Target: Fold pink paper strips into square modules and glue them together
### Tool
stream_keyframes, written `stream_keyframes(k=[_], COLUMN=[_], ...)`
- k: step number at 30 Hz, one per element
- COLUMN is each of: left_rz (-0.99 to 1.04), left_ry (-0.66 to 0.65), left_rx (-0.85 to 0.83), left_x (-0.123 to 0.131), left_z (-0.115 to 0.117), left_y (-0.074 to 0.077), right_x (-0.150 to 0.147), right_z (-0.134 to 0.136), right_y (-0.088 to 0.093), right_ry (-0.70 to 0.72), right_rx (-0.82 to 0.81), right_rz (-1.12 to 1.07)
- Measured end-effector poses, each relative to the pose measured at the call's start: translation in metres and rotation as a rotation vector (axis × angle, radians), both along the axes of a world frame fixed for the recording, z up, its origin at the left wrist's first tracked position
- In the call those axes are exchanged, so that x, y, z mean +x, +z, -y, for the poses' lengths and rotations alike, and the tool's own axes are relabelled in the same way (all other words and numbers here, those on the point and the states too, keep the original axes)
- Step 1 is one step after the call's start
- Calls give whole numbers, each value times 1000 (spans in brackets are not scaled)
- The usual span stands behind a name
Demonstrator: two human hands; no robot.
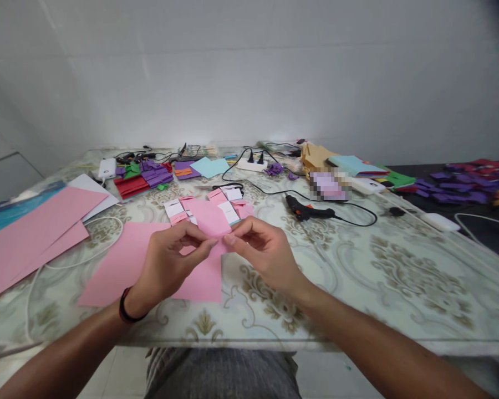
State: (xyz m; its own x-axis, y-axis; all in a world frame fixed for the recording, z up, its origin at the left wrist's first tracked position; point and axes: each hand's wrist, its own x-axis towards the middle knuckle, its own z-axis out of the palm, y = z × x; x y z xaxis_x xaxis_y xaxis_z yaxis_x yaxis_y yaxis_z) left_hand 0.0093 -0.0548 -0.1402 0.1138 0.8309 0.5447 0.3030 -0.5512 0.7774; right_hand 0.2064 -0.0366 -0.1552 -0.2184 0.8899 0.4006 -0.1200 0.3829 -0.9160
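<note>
My left hand (172,260) and my right hand (260,249) meet above the table's near edge. Both pinch a small pink paper piece (211,219) that stands up between the fingertips. Under the hands a larger pink sheet (120,266) lies flat on the patterned tablecloth (357,277). Just behind the held piece sit several small folded pink and white paper pieces (228,202). A dark band circles my left wrist.
Big pink sheets (33,233) lie at the left with a white cable. A black glue gun (305,210) and its cord lie right of centre. At the back are purple, red and green folded papers (145,177), a power strip (251,163), coloured sheets (357,166). More purple pieces (461,185) cover the far right.
</note>
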Motion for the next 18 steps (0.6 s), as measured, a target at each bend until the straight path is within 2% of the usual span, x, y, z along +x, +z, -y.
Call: stream_keyframes(k=[10, 15, 18], left_rz=[4, 48, 50], left_ry=[21, 20, 13], left_rx=[40, 27, 16], left_x=[0, -1, -1], left_z=[-2, -3, -4], left_y=[-2, -5, -6], right_x=[-1, -2, -1], right_z=[1, -4, -6], right_y=[-1, 1, 3], right_ry=[-35, 100, 147], right_rx=[-31, -190, -230], right_rz=[-16, -134, -60])
